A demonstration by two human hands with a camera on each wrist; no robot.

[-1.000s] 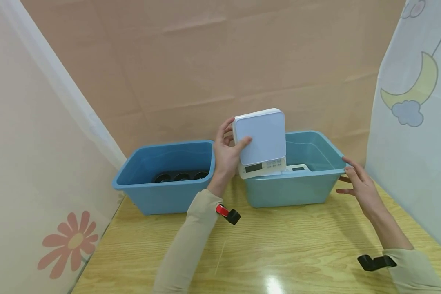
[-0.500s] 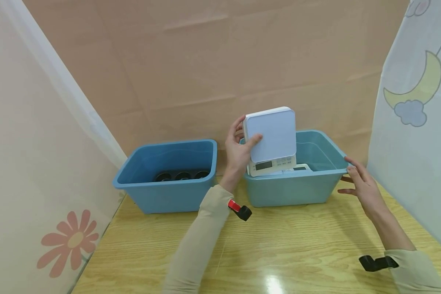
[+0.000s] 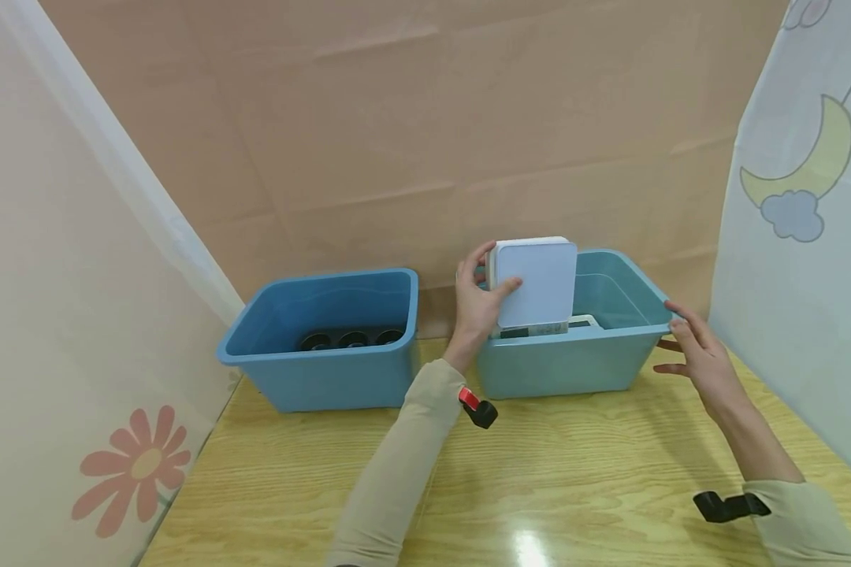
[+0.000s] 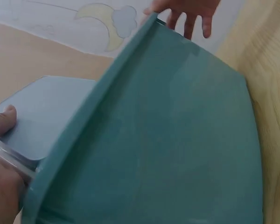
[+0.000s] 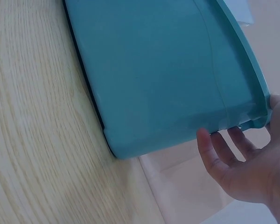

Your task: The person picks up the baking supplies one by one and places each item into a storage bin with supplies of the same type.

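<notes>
pale wood tabletop (image 3: 539, 488) runs bare toward six o'clock, hemmed by fabric screens at nine and three. two blue tubs sit at twelve, a narrow gap between them. left hand (image 3: 477, 303) reaches up from six, thumb and fingers gripping a white kitchen scale (image 3: 534, 283), tilted on edge and partly sunk into the right tub (image 3: 574, 366) near its nine o'clock wall. right hand (image 3: 698, 354) rests flat-fingered against that tub's three o'clock rim. left tub (image 3: 312, 378) holds a dark muffin tray (image 3: 351, 340).
</notes>
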